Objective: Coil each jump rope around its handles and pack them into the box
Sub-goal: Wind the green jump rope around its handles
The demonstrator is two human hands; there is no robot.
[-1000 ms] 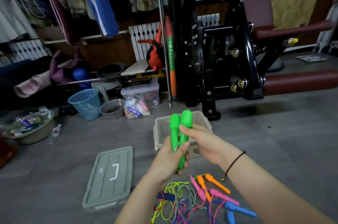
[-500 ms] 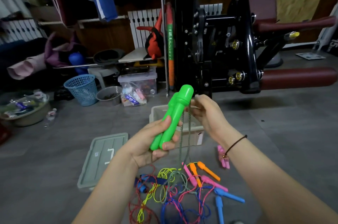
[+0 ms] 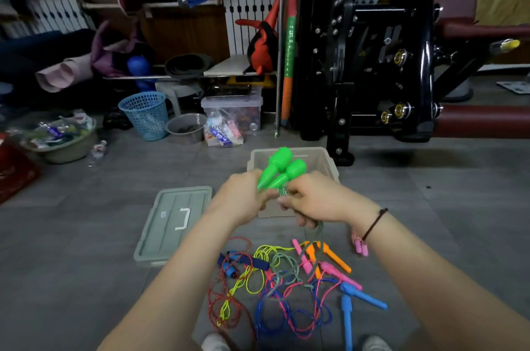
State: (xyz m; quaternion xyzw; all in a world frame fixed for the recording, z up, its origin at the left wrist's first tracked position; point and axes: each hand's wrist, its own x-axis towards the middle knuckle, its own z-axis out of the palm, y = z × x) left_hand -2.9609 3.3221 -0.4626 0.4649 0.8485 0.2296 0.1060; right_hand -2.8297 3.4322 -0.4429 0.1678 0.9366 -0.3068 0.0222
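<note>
L hand [image 3: 241,201] & R hand [image 3: 318,201] on green handles [image 3: 278,170], in front of box [image 3: 325,162].
Nearest, loose ropes [image 3: 286,287] w/ orange, pink & blue handles lie tangled on floor [image 3: 86,221] btwn the forearms. Above them, L hand grips narrow ends of the two green handles, side by side, fat ends tilted up; R hand pinches the cord [image 3: 284,193] right beside them, cord trailing below it. Behind: open box, lid [image 3: 172,221] flat on floor to its left. Further back, blue basket [image 3: 146,115].
</note>
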